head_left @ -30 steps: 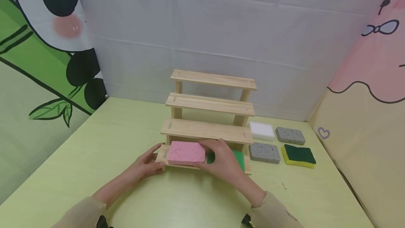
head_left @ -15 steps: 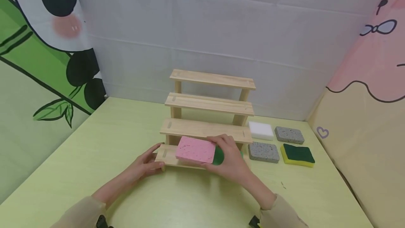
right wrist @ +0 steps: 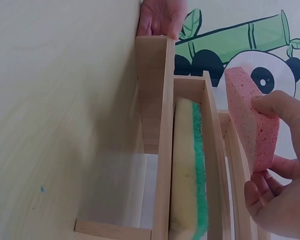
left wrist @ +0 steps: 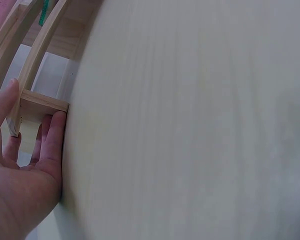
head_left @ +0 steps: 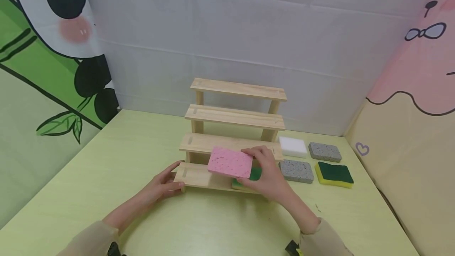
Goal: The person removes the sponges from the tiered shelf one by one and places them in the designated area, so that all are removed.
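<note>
My right hand [head_left: 268,177] pinches a pink sponge [head_left: 229,162] by its right end, thumb below and fingers above. The sponge is held tilted over the lowest step of a wooden stepped rack [head_left: 202,175]. On that step lies a yellow sponge with a green scouring layer [right wrist: 185,170], partly hidden behind the right hand in the head view. At the rack's left end, my left hand [head_left: 165,185] grips the lowest step. In the left wrist view, its fingers [left wrist: 55,135] lie along the end support, close to the table.
Right of the rack sit a white sponge [head_left: 293,147], two grey sponges, one near [head_left: 296,171] and one farther back [head_left: 325,151], and a yellow sponge with a dark green top [head_left: 334,174]. A pale cloth wall [head_left: 234,31] stands behind the table [head_left: 142,137].
My right hand has lifted the pink sponge off the left part of the lowest step and carried it right and upward, tilting it. The left hand stays at the rack's end.
</note>
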